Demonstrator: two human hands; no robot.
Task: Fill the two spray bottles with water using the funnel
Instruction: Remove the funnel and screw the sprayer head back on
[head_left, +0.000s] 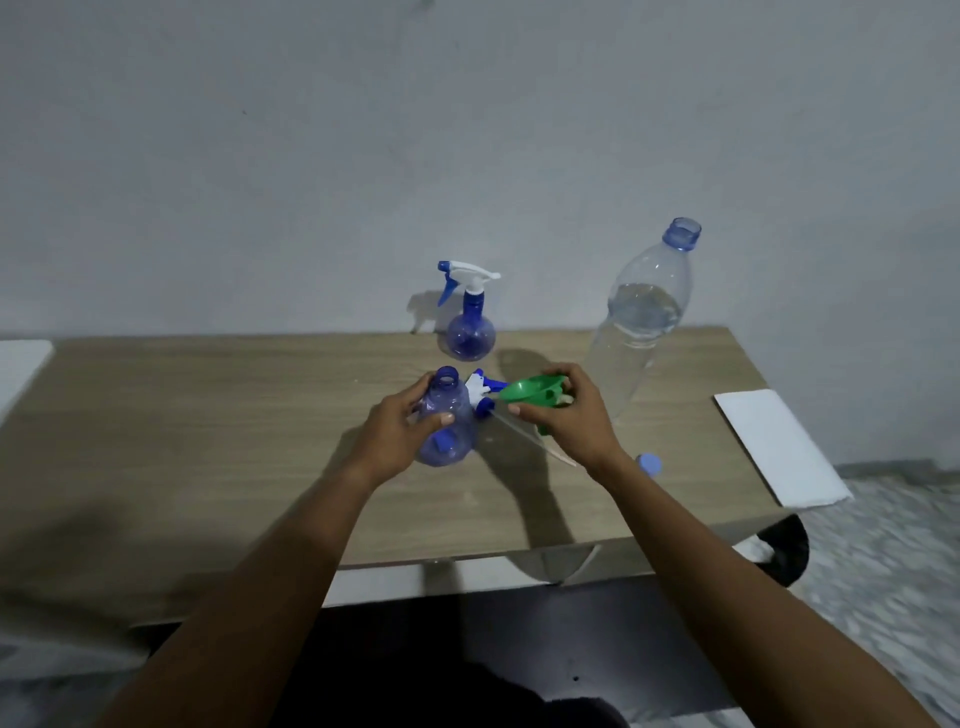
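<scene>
My left hand (400, 434) grips an uncapped blue spray bottle (448, 415) that stands on the wooden table (208, 441), its mouth open at the top. My right hand (566, 413) holds a green funnel (532, 389) just right of that bottle, tilted on its side. The bottle's blue and white spray head (480, 389) with its dip tube lies on the table between my hands. A second blue spray bottle (470, 332) with its trigger head on stands behind. A large clear water bottle (639, 322), uncapped and partly full, stands at the right.
A small blue cap (649, 462) lies on the table by my right wrist. A white sheet (774, 447) overhangs the table's right edge. A grey wall rises directly behind the table. A white surface (21, 364) sits at the far left.
</scene>
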